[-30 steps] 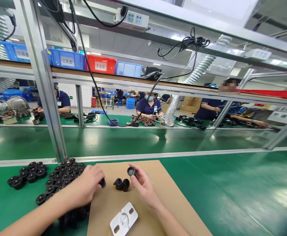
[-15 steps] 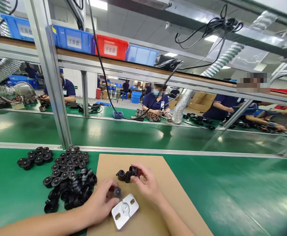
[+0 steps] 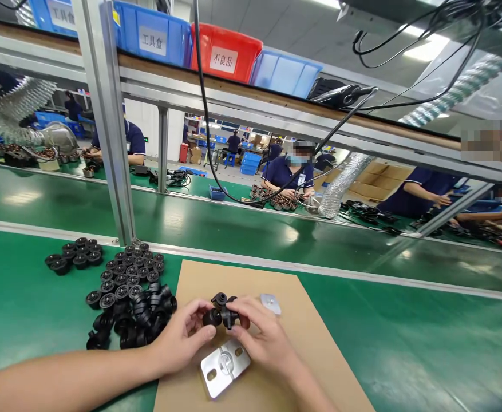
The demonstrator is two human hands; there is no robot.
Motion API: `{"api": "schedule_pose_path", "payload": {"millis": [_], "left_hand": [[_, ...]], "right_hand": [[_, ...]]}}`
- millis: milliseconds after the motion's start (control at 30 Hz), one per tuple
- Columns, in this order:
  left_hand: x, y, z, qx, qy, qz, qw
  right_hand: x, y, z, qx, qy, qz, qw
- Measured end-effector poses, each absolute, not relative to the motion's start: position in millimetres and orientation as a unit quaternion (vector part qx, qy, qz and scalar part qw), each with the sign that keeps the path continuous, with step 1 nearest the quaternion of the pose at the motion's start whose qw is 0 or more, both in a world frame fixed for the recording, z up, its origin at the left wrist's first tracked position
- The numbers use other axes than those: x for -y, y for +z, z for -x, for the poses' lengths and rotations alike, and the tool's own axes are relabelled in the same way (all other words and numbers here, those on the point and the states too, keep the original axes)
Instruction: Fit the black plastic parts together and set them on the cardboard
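Note:
My left hand (image 3: 186,335) is closed around a round black plastic cap (image 3: 211,317). Close beside it, my right hand (image 3: 261,332) grips a black plastic fitting with a short spout (image 3: 230,316). The two pieces are side by side; whether they touch I cannot tell. Just behind them, another black fitting (image 3: 220,298) shows on the cardboard sheet (image 3: 302,355), partly hidden. Below my hands lies a silver metal block (image 3: 222,377) with two slots and a round recess in its middle. A smaller metal plate (image 3: 270,304) lies beyond my right hand.
Left of the cardboard, several round black parts (image 3: 122,280) stand in rows, with a heap of black fittings (image 3: 147,312) nearer me. A metal post (image 3: 113,126) rises behind them. Overhead, a shelf holds blue and red bins (image 3: 225,54). A co-worker (image 3: 291,171) sits across the bench.
My left hand has brought its cap up and right, beside the fitting in my right hand. That fitting is turned differently. The small metal plate now shows, and the whole view has shifted.

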State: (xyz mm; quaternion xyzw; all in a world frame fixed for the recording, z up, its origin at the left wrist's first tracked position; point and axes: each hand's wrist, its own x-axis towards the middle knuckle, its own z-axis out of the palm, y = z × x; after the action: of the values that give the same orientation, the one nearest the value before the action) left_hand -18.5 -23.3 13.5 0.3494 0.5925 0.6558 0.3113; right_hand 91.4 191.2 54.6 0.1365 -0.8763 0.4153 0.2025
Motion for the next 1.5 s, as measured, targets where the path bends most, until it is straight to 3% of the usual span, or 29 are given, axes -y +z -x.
{"api": "schedule_pose_path", "payload": {"millis": [733,1500], "left_hand": [[23,13,16,-0.543,0.685,-0.350,0.338],[23,11,20,-0.577,0.669,-0.321,0.341]], "right_hand": [[-182,42,-89,0.878,0.426,-0.127,0.180],[-176,57,-90,0.928,0.277,-0.156,0.194]]}}
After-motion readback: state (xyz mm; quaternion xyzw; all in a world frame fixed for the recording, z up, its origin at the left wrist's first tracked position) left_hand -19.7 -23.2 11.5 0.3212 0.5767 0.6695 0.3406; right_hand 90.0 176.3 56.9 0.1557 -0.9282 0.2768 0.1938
